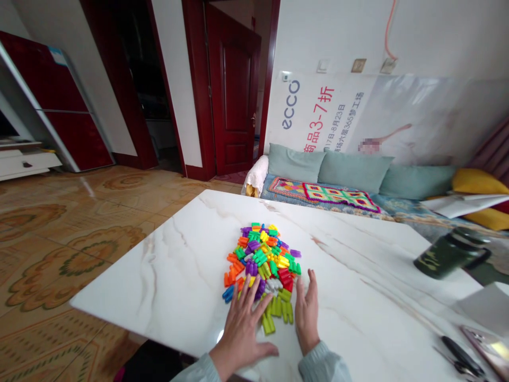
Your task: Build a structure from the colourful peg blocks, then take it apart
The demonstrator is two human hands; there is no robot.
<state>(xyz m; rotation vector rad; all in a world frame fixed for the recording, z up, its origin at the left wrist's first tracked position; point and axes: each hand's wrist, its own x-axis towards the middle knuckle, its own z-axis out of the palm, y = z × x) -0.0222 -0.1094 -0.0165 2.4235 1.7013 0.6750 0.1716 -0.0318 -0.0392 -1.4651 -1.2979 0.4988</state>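
A heap of small plastic building pieces [260,255] in green, orange, purple, yellow, red, blue and white lies on the white marbled table [178,265]. My left hand [243,321] is over the near left edge of the heap, palm down and fingers spread, its fingertips covering some pieces. On the heap's right side my right hand [307,314] stands on edge with fingers extended and holds nothing. Between the two hands lie several olive-green pieces [269,321], a little apart from the heap. Red pieces [285,278] sit close to the right fingertips.
To the right, a dark green flask [449,254] with a handle stands on the table. A black-handled tool [461,356] and a phone [487,347] lie at the near right. Beyond the table is a sofa with pale green cushions [353,170].
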